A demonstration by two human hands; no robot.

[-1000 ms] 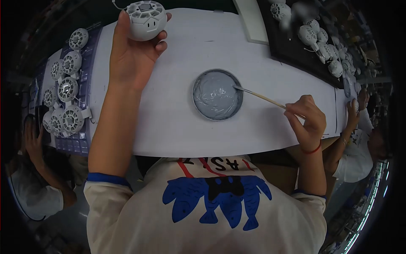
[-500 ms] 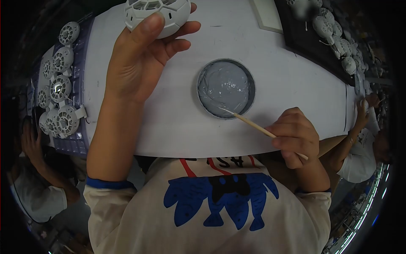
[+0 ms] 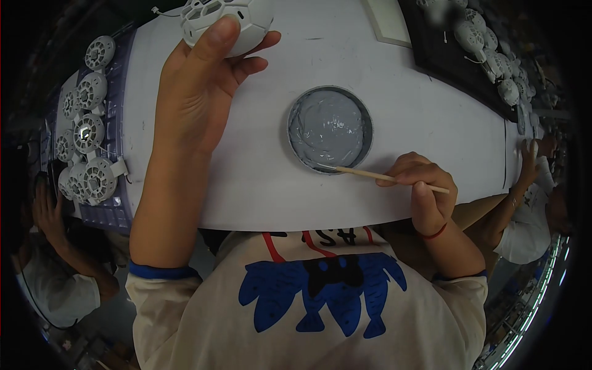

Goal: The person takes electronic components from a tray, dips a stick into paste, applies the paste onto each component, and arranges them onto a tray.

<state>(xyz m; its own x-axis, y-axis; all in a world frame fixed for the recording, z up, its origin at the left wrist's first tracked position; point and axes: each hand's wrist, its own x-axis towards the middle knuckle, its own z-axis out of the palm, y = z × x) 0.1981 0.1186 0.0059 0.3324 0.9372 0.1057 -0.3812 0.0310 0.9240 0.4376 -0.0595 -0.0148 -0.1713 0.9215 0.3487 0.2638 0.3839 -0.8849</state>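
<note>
Tilting flatter than in the earlier frame, the stick (image 3: 364, 174) is now crossing the tub's near rim, with the right hand (image 3: 422, 185) sitting a little higher beside it. Nearest, the wearer's shirt (image 3: 327, 290) is showing blue fish below the counter (image 3: 259, 200). The right fingers are closing in a pinch around the stick, its blunt end poking out past them. Its thin tip is reaching just inside the tub (image 3: 369, 139), over the near edge of the paste (image 3: 327, 123). Grey and glossy, the paste is spreading across the round tub in ridges and swirls, lying below the rim.

Farther off, the left hand (image 3: 200, 92) is holding up a white ball (image 3: 253, 24), fingers curving partly open around it, thumb pressing its side; the picture's top edge is cutting the ball off. On the left, a purple tray (image 3: 105, 214) is carrying white vented shells (image 3: 98, 179), several overlapping. At far right, a black board (image 3: 444, 58) is bearing more white balls (image 3: 470, 38), beside a pale slab (image 3: 387, 23).
</note>
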